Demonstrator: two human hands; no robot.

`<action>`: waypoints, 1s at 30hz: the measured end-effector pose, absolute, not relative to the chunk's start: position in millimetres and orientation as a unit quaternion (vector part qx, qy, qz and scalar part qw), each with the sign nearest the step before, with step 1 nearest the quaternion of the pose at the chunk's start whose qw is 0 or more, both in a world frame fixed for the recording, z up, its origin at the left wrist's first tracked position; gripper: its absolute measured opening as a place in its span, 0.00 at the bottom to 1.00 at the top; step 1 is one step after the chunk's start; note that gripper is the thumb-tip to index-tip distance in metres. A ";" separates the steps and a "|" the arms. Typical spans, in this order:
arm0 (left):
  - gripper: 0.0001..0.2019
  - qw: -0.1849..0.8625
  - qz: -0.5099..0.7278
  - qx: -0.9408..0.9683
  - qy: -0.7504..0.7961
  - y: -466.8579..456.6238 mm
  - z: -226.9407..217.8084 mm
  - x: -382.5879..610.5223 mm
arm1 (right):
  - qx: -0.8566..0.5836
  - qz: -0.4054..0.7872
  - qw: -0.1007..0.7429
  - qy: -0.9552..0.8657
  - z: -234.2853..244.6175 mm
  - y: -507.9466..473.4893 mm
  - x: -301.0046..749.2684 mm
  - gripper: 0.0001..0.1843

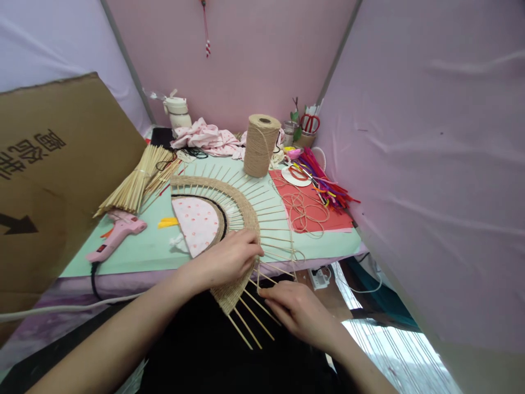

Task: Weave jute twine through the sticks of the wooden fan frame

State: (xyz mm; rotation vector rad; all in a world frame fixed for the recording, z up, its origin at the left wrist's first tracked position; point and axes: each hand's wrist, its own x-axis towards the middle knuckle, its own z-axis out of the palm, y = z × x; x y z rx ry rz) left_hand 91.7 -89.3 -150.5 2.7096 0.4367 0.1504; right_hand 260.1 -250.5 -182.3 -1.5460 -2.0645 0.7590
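Observation:
A half-round woven piece (241,203) with a wide twine band and thin sticks fanning outward lies on the green tabletop, its near end hanging past the edge. Spotted pink fabric (197,221) fills its middle, bordered by a black line. My left hand (238,251) is closed on the band's outer rim near the table edge. Just right of it, my right hand (293,306) pinches a strand of jute twine (258,282) among the sticks. Loose twine (305,210) runs in loops over red sheets toward the big twine spool (261,146).
A pink glue gun (117,235) and a bundle of sticks (133,183) lie left, beside a cardboard box (61,180). Colourful pipe cleaners (324,180) and red sheets (328,219) are at right. Behind stand a white bottle (178,112) and red-handled scissors (310,123).

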 end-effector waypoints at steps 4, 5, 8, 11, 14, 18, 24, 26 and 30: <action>0.16 0.183 0.043 0.967 0.170 -84.6 -166.7 90.1 | -0.556 0.274 0.223 -0.752 -184.2 -250.4 260.4 0.17; 0.17 0.179 0.032 0.968 0.173 -82.6 -167.8 90.0 | -0.557 0.274 0.223 -0.752 -184.5 -250.3 260.4 0.17; 0.19 0.174 0.003 0.971 0.162 -79.5 -166.2 90.7 | -0.559 0.273 0.224 -0.750 -184.1 -250.4 260.5 0.16; 0.16 0.159 -0.008 0.974 0.160 -79.1 -163.8 92.9 | -0.558 0.272 0.225 -0.751 -183.4 -251.1 261.3 0.17; 0.15 0.157 -0.017 0.973 0.166 -77.0 -163.7 93.9 | -0.561 0.266 0.223 -0.752 -183.7 -252.4 263.6 0.17; 0.17 0.174 -0.025 0.971 0.163 -73.0 -162.4 91.7 | -0.565 0.257 0.218 -0.753 -182.3 -255.0 266.6 0.17; 0.15 0.170 -0.022 0.970 0.175 -74.1 -162.1 91.9 | -0.594 0.220 0.218 -0.742 -176.3 -261.9 275.0 0.17; 0.15 0.172 -0.013 0.969 0.179 -75.1 -163.4 92.6 | -0.606 0.199 0.216 -0.739 -177.8 -265.3 281.9 0.17; 0.15 0.168 -0.011 0.969 0.179 -76.2 -164.8 93.2 | -0.628 0.178 0.228 -0.723 -188.0 -271.7 297.6 0.16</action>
